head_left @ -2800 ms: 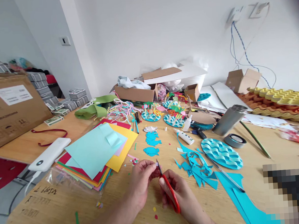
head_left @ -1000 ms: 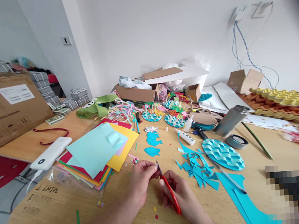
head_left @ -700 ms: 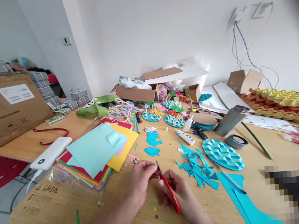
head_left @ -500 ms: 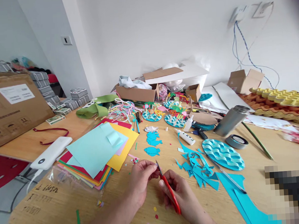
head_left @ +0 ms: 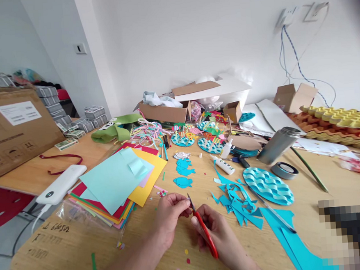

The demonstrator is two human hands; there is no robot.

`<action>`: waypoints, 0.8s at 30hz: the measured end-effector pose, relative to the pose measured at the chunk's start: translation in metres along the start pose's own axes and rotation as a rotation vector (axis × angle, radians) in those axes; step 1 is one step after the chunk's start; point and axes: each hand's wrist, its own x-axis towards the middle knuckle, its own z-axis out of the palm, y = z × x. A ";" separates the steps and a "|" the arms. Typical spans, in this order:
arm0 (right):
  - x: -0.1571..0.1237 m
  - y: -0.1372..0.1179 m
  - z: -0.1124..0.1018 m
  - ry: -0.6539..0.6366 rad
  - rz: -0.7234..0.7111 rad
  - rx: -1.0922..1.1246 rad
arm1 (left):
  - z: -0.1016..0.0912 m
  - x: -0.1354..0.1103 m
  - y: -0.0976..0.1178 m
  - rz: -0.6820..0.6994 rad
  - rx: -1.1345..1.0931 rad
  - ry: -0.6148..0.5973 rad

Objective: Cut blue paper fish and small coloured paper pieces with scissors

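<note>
My right hand (head_left: 219, 235) is closed round small red-handled scissors (head_left: 205, 231), whose blades point up and away at the fingertips of my left hand. My left hand (head_left: 170, 218) pinches a tiny scrap that I cannot make out right against the blade tips. Both hands hover low over the wooden table (head_left: 143, 232) near its front edge. Small coloured paper dots (head_left: 186, 263) lie on the table under my hands. Blue paper fish (head_left: 182, 172) lie just beyond my left hand. A heap of blue paper offcuts (head_left: 238, 205) lies to the right of the scissors.
A stack of coloured paper sheets (head_left: 115, 184) and a white power bank (head_left: 62, 184) lie to the left. A blue wavy disc (head_left: 268, 185), tape roll (head_left: 284, 170), metal flask (head_left: 277, 144) and glue bottle (head_left: 223, 165) sit to the right. Cardboard boxes (head_left: 166, 111) and craft pieces crowd the back.
Almost nothing has changed. My hands keep the same grip and place, with only slight shifts of the scissors and fingertips.
</note>
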 end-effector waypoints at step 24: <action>-0.002 -0.001 0.000 -0.011 -0.010 -0.009 | -0.005 0.002 0.000 -0.018 0.004 -0.030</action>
